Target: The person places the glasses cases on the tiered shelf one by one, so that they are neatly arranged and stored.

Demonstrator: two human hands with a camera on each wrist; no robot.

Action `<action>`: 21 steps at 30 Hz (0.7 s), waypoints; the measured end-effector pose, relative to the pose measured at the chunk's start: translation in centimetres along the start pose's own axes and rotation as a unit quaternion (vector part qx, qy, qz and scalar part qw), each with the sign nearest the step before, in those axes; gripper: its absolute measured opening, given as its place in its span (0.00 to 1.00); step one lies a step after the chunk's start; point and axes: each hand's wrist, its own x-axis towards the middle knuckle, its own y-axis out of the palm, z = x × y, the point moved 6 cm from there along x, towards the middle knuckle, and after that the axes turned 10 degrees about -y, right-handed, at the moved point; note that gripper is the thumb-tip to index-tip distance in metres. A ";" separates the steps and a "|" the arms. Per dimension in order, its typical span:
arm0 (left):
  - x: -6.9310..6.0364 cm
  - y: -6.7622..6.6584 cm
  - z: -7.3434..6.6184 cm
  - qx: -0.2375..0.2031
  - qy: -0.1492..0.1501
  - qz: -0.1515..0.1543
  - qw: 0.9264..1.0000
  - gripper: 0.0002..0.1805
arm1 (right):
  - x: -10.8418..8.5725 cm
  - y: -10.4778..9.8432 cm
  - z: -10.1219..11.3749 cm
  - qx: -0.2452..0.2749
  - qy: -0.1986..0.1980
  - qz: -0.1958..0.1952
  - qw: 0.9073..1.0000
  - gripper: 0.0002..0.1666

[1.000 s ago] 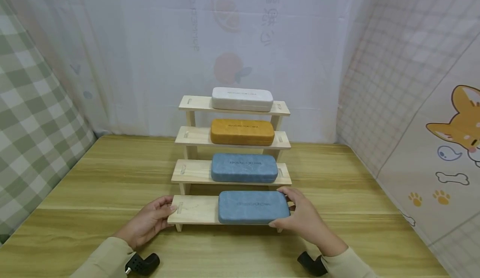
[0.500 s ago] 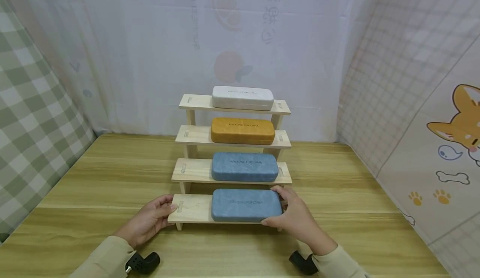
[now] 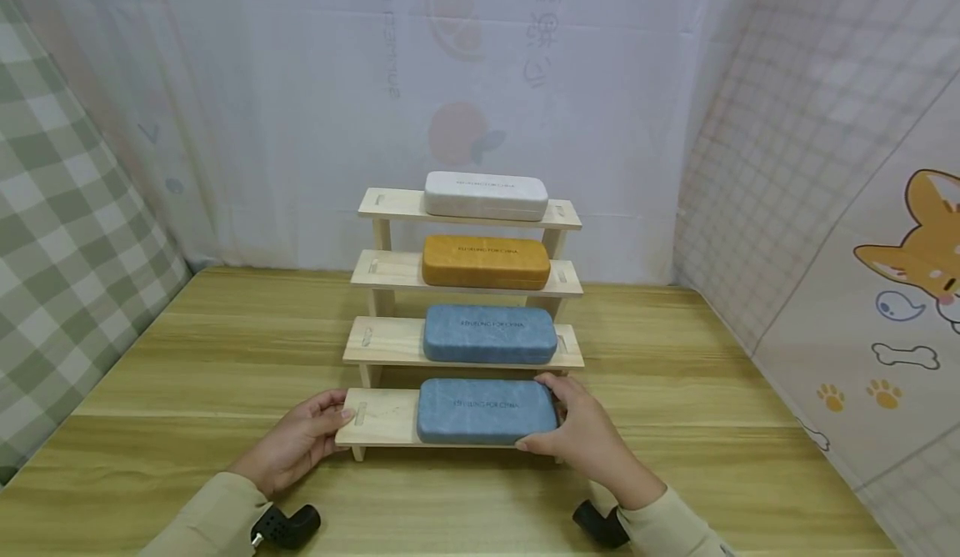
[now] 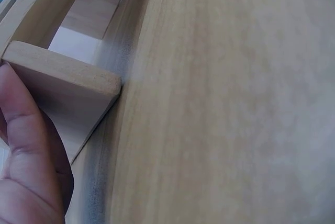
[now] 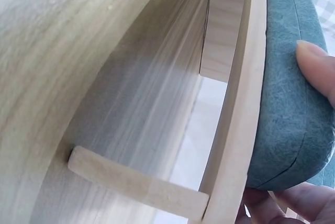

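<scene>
A blue glasses case [image 3: 487, 411] lies on the lowest step of a tiered wooden display stand [image 3: 378, 419]. My right hand [image 3: 588, 440] grips the case's right end, thumb at the front and fingers behind. In the right wrist view the thumb presses the side of the case [image 5: 288, 88], which sits flat on the board. At the step's left end, my left hand [image 3: 300, 440] holds the board with the thumb on its edge. The left wrist view shows the left hand's fingers [image 4: 31, 150] against a wooden leg [image 4: 63, 72] of the stand.
Higher steps hold another blue case [image 3: 490, 334], a mustard-yellow case [image 3: 485, 263] and a white case [image 3: 486, 196]. The stand is on a wood-grain table [image 3: 225, 348]. White cloth [image 3: 300, 123] hangs behind, with checked cloth [image 3: 67, 207] at the left.
The lowest blue glasses case has slid left along its step, with my right hand moving along with it. My left hand has stayed on the board's left end.
</scene>
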 end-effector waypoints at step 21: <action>-0.4 -0.3 0.1 0.037 -0.022 -0.032 0.999 0.36 | -0.9 -1.2 0.0 0.061 -0.004 0.041 0.997 0.46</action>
